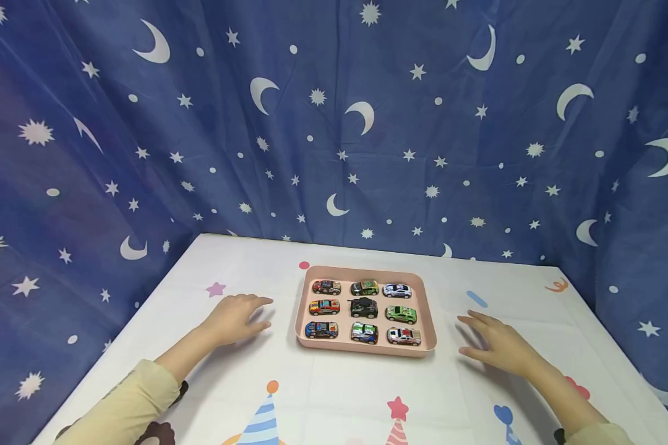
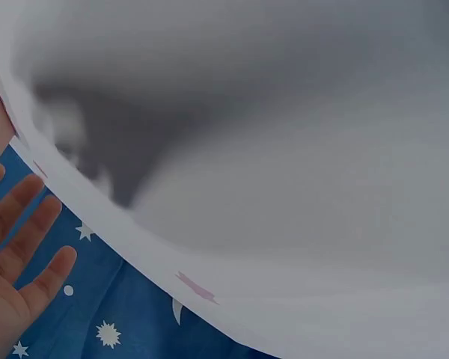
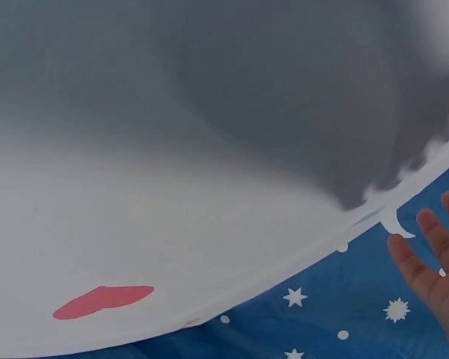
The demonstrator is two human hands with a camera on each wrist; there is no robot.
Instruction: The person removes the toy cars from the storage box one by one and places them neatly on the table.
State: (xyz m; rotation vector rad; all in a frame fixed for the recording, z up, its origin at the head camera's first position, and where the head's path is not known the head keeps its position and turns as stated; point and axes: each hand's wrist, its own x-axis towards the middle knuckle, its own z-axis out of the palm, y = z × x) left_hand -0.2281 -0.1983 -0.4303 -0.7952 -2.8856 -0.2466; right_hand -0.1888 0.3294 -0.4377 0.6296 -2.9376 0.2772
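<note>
Basically, pink tray (image 1: 428, 321) of toy cars (image 1: 364, 307) sits mid-worktop (image 1: 200, 272); left hand (image 1: 235, 318) and right hand (image 1: 498, 346) flank it, fingers spread, empty. Likely light, rigid; cars may roll; best gripped by side rims.

The tray (image 1: 428, 321) at lower centre looks like smooth matt pink plastic. The nine toy cars (image 1: 364, 307) in it show glossy painted bodies. The tablecloth (image 1: 334, 389) is smooth, slightly sheeny, printed white. Across the upper frame, the backdrop (image 1: 334, 123) is soft matt blue cloth.
</note>
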